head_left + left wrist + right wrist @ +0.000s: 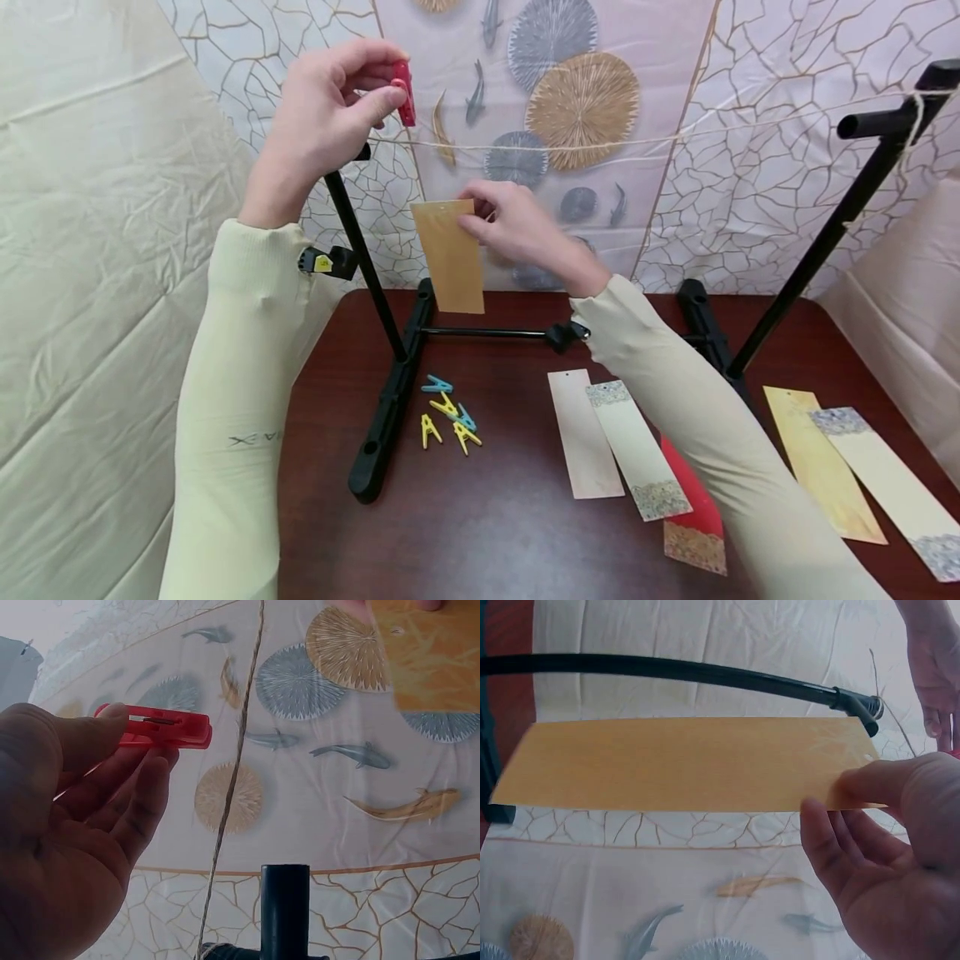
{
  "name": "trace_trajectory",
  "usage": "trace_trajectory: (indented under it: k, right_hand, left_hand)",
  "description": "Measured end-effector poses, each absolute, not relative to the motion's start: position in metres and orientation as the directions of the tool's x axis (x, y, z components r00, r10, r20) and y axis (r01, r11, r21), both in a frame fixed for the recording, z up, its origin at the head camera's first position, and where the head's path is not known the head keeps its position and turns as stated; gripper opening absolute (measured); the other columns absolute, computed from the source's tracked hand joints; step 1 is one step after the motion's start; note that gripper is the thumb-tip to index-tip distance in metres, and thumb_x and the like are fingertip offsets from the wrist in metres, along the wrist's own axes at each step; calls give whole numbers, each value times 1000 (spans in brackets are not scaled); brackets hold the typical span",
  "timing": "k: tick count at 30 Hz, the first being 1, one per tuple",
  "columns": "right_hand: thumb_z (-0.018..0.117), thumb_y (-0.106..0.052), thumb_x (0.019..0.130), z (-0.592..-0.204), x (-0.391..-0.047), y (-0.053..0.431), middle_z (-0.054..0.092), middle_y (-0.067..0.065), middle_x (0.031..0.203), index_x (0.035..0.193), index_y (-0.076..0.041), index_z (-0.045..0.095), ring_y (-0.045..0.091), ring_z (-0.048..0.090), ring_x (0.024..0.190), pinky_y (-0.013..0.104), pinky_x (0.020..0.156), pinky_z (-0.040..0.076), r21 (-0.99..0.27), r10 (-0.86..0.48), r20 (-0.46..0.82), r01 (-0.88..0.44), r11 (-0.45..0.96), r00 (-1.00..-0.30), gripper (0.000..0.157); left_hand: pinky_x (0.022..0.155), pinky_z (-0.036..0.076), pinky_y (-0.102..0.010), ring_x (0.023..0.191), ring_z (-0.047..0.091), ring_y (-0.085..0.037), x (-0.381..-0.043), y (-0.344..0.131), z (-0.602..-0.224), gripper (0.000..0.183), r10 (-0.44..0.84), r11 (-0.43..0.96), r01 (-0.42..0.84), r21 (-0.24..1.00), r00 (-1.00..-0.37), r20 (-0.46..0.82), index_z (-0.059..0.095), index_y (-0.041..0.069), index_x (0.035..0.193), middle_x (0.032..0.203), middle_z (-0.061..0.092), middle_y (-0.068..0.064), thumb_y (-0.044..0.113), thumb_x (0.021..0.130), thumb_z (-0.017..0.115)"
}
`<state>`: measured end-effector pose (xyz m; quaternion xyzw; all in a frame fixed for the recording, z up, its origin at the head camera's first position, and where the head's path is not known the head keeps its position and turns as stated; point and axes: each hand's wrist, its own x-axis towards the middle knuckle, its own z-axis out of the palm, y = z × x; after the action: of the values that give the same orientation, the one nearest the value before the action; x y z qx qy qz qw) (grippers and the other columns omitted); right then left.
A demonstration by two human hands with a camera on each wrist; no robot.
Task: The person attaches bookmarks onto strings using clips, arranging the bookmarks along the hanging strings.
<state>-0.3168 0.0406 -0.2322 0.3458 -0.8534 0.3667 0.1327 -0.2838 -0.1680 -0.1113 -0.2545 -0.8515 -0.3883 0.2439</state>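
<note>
So a reddish-brown table [487, 533] is filling the bottom of the head view, and a black stand [360, 242] is rising off it, with twine [585, 147] running across the upper part of the frame. The right hand [517, 225] is sitting around the middle, pinching a tan bookmark-style card [450, 267] by its top corner, near the little punched hole, so the card is hanging lower in the frame than the twine. More bookmark-style cards [585, 442] are lying lower right (a red one is half hiding under the sleeve [712, 433]). In the upper left, the left hand [322, 108] is pinching a red clothespin [405, 96], and small yellow and blue clothespins [450, 408] are lying left of centre.

To me this is looking like the lining-up step, card and clothespin both ready but nothing clipped yet. I'm guessing the next move is calling for raising the card's top edge to the twine, then squeezing the clothespin open over both.
</note>
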Motion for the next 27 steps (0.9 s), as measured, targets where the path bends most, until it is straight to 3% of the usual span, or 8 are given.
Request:
trace_trajectory:
  k: [8, 16, 27]
  right_hand:
    - [64, -13, 93, -224, -320, 25, 67, 8, 82, 110, -7, 69, 14, 61, 70, 24, 68, 50, -597, -482, 512, -698, 395, -711, 19]
    - [64, -14, 94, -220, -328, 17, 63, 5, 80, 109, -8, 68, 13, 57, 61, 24, 58, 47, -644, -470, 526, -693, 325, -709, 17]
    - [64, -13, 94, -213, -333, 3, 63, 5, 79, 116, -4, 67, 11, 57, 57, 25, 55, 50, -671, -471, 528, -687, 279, -707, 25]
  left_hand:
    - [70, 52, -17, 81, 64, -8, -282, -176, -112, 20, 217, 568, 581, 582, -789, 576, 71, 9, 112, 93, 69, 5, 9, 92, 66]
    - [57, 54, -19, 76, 64, -11, -280, -180, -113, 14, 186, 557, 537, 634, -824, 535, 71, 13, 104, 91, 68, 2, 9, 93, 64]
    - [53, 51, -21, 62, 61, -17, -277, -190, -113, 7, 157, 563, 512, 649, -837, 524, 70, 13, 96, 86, 69, 2, 11, 93, 64]
